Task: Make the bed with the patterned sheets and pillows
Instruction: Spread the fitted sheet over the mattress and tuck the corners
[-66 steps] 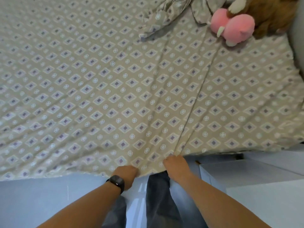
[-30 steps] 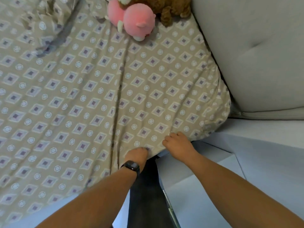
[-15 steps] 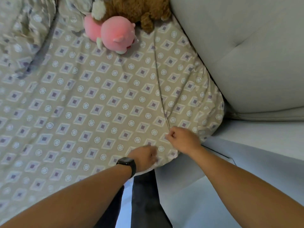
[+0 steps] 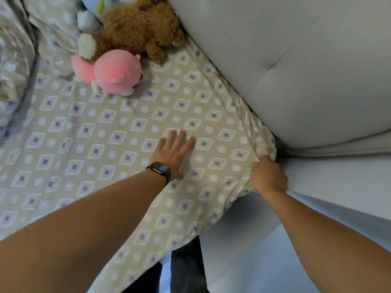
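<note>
I'm looking down on the patterned sheet point(image 4: 118, 132), spread across the mattress with its corner bunched against the grey padded headboard point(image 4: 296, 60) at right. A brown plush bear point(image 4: 139, 26) and a pink plush toy point(image 4: 116, 72) sit near the head end, beside crumpled patterned bedding point(image 4: 14, 60), possibly a pillow, too blurred to tell. My left hand point(image 4: 173, 153) lies flat on the sheet, fingers straight, a dark smartwatch point(image 4: 159, 169) on its wrist. My right hand point(image 4: 267, 176) clenches the sheet's corner.
</note>
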### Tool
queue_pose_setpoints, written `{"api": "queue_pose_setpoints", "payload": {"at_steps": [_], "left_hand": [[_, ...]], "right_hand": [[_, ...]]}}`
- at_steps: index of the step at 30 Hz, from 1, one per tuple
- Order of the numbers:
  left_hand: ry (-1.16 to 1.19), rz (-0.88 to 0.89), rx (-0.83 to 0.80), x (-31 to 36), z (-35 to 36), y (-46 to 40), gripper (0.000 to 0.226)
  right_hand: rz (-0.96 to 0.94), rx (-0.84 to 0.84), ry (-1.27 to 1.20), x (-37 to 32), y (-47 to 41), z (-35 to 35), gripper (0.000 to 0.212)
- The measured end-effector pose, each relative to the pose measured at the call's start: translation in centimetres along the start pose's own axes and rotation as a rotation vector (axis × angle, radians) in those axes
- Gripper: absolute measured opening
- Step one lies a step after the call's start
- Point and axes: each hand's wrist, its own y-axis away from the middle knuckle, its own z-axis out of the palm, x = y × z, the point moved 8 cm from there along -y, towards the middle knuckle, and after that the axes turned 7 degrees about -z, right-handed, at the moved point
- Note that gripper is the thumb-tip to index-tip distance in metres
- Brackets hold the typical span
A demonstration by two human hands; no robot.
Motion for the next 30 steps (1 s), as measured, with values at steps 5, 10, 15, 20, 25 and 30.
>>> {"api": "queue_pose_setpoints", "payload": {"at_steps": [5,10,15,20,25,30], "left_hand": [[-0.217,0.105,-0.005,2.2,-0.7,-1.3,0.136],[-0.065,0.151,-0.028,1.9,-2.8,-4.5,0.140],[-0.012,0.047,0.059,-0.4,-8.0,-10.1,0.136],[-0.049,0.066,0.007,2.2,-8.4,-12.0,0.142],[-0.169,0.082,0.026,3.6,-8.1,-12.6,0.150],[-0.269,0.154,-0.028,5.1,-8.4,-13.8,0.159]], "right_hand": [[0.357,-0.086,-0.249,1.5,-0.1,2.4,0.044],[0.102,0.251,-0.192,-3.0,-3.2,-1.7,0.042],[0.094,0.301,-0.250,-3.9,-6.3,-1.8,0.040],[0.113,0.334,-0.274,-2.8,-7.5,-0.1,0.033],[0.367,0.723,-0.751,0.3,-4.8,-1.5,0.030],[0.493,0.808,-1.368,-1.5,-6.7,0.7,0.045]]}}
